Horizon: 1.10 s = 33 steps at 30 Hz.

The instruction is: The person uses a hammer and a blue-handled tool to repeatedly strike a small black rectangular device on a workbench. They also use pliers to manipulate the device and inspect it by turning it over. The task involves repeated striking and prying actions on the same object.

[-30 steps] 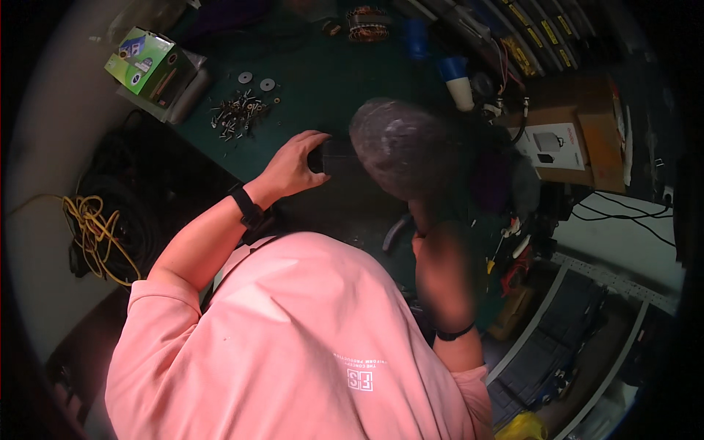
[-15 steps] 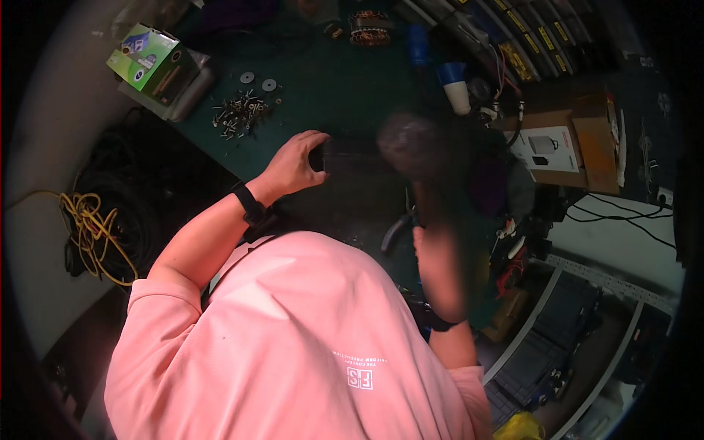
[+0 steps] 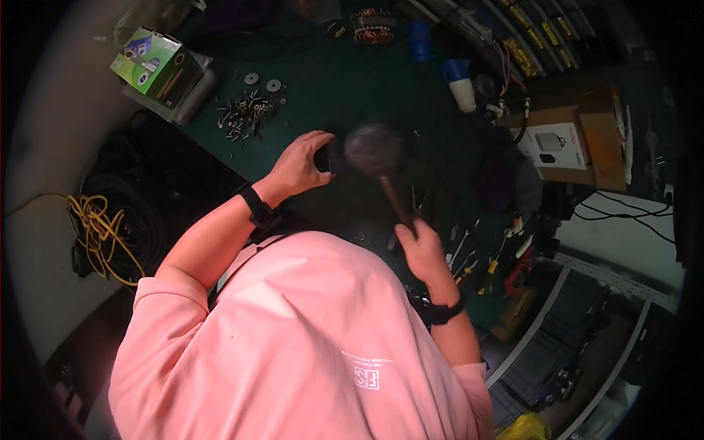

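Observation:
My right hand [image 3: 425, 249] is wrapped round the wooden handle of a mallet [image 3: 374, 149]. Its big dark head, a little blurred, is raised in front of me and covers part of what lies beneath. With thumb and fingers curved, my left hand [image 3: 302, 163] grips the left end of a dark part [image 3: 328, 158], just left of the mallet head. The part's kind and its right side cannot be made out. Beyond my left hand, a pile of screws [image 3: 246, 114] lies on the green bench mat [image 3: 330, 88], with large flat washers [image 3: 273, 85] beside it.
A green box [image 3: 150, 70] stands at the far left. Copper-wound coils [image 3: 372, 27] sit at the back. On the right are a white-and-blue bottle [image 3: 460, 86], a cardboard box [image 3: 598, 139] and several hand tools [image 3: 495, 260]. Yellow cable [image 3: 99, 235] hangs at left.
The mallet has swung left toward my left hand, and my right hand has come into clearer view. My left hand keeps its grip on the dark part. The view has shifted slightly.

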Tool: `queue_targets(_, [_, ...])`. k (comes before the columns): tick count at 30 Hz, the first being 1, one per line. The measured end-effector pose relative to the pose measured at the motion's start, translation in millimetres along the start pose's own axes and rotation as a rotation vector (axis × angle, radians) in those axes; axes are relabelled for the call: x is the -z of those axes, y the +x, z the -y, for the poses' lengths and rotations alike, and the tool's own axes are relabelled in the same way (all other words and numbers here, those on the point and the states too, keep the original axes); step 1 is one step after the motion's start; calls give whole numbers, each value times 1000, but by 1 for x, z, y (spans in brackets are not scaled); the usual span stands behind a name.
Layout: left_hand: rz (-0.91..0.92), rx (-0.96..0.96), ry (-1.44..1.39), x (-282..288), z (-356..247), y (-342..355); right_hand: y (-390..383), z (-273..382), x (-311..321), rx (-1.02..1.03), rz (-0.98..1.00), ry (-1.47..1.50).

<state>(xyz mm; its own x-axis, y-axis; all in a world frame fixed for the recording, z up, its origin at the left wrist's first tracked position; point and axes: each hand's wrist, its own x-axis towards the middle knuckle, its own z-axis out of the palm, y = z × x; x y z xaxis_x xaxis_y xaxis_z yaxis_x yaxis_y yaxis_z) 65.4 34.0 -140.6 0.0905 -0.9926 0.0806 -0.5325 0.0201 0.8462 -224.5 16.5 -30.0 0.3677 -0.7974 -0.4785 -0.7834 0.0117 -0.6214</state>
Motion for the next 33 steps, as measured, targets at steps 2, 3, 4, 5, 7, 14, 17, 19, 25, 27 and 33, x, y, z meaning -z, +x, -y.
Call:
queue_targets(2, [-9,2,-26,-2,9,2,-3,10,4,133,-108,54])
queue_targets(3, [-4,0,-17,0,10,0,-6,16,5,195,-149,90])
queue_targets(4, [0,-2,-8,1,9,0,-4,27,13,323,-204,65])
queue_targets(5, [1,-11,-12,0,9,0,-7,36,22,354,-172,57])
queue_targets(7, [2,-15,-17,-5,14,0,-9,49,32,376,-103,80])
queue_targets(14, [-9,17,-17,1,0,0,9,2,-8,174,-132,24])
queue_targets(17, [-45,-4,-14,1,3,-2,-7,1,28,-13,-100,371])
queue_targets(19, [-31,-17,-3,1,3,1,-16,4,52,38,-198,380])
queue_targets(25, [47,-51,12,10,-2,2,1,-43,100,-3,-549,-262])
queue_targets(27, [43,-43,5,13,-10,0,22,-70,105,-54,-587,-481])
queue_targets(33, [-1,-75,59,12,-12,-11,80,-109,99,-150,-602,-738])
